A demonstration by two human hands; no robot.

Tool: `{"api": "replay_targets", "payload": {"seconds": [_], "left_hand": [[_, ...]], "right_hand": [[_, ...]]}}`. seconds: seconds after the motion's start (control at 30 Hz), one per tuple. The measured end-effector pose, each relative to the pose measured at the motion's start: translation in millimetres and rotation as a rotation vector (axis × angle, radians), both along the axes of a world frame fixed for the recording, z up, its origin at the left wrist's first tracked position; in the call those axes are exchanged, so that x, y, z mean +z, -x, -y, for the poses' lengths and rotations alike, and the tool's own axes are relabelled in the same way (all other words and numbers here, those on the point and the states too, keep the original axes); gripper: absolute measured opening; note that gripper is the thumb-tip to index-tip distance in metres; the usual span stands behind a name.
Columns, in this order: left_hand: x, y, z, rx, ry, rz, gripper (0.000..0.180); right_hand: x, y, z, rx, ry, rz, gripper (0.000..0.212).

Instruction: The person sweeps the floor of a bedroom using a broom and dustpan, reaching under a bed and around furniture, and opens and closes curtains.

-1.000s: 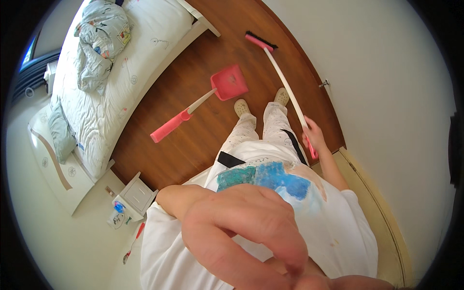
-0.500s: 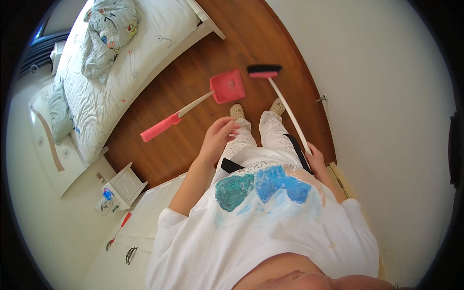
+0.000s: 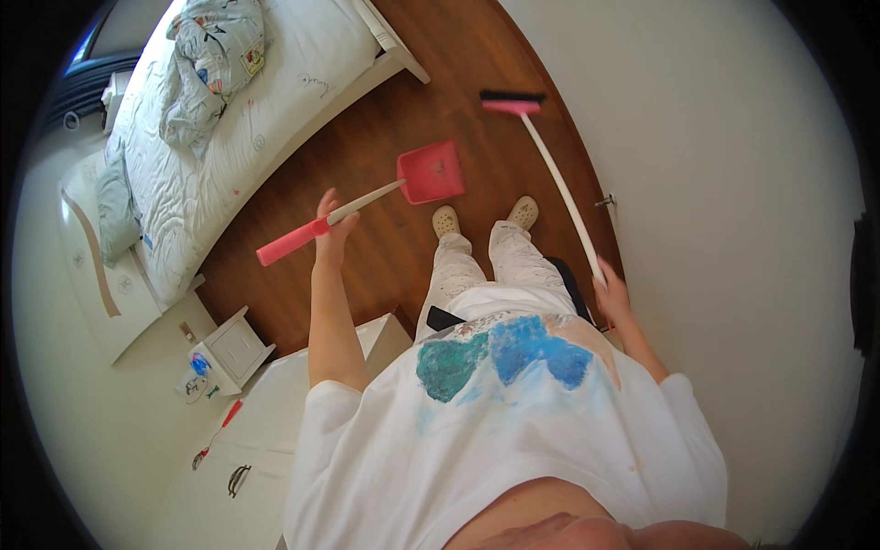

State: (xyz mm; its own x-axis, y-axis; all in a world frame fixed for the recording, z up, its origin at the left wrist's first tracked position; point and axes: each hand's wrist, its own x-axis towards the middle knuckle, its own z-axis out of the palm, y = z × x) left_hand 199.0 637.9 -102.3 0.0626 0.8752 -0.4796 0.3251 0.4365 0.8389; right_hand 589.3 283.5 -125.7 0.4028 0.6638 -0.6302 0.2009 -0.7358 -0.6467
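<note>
A pink dustpan [image 3: 431, 174] rests on the wooden floor left of my feet, its pale pole running to a long pink grip [image 3: 291, 242] at the lower left. My left hand [image 3: 334, 236] is at the joint of grip and pole, its fingers stretched out past the handle rather than wrapped round it. Whether the palm touches the handle is hard to tell. On the other side, my right hand [image 3: 613, 295] is closed round the upper end of a white broom stick [image 3: 562, 181]. The broom's pink head with black bristles [image 3: 511, 102] points away from me, near the wall.
A bed [image 3: 302, 55] with rumpled bedding stands at the far left. Near it are a small white nightstand [image 3: 234, 351] and a white cabinet [image 3: 275, 403]. A pale wall [image 3: 724, 183] with a metal door stop [image 3: 606, 201] bounds the right side.
My left hand has moved left from in front of my legs to the dustpan's handle. The broom head has swung farther away from my feet, and my right hand has shifted slightly right.
</note>
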Motion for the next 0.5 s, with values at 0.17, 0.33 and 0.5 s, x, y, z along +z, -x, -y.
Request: {"api": "replay_targets", "payload": {"seconds": [0.17,0.33,0.5], "left_hand": [[0,-34,0,-0.185,0.022,-0.133,0.014],[20,-79,25,-0.225,-0.200,-0.207,0.011],[43,-114,39,-0.143,-0.177,-0.123,0.010]], "right_hand": [[29,5,78,0.011,0.206,-0.016,0.041],[-20,-9,33,0.018,0.031,0.066,0.041],[-73,-47,-113,-0.043,-0.019,0.052,0.038]]}}
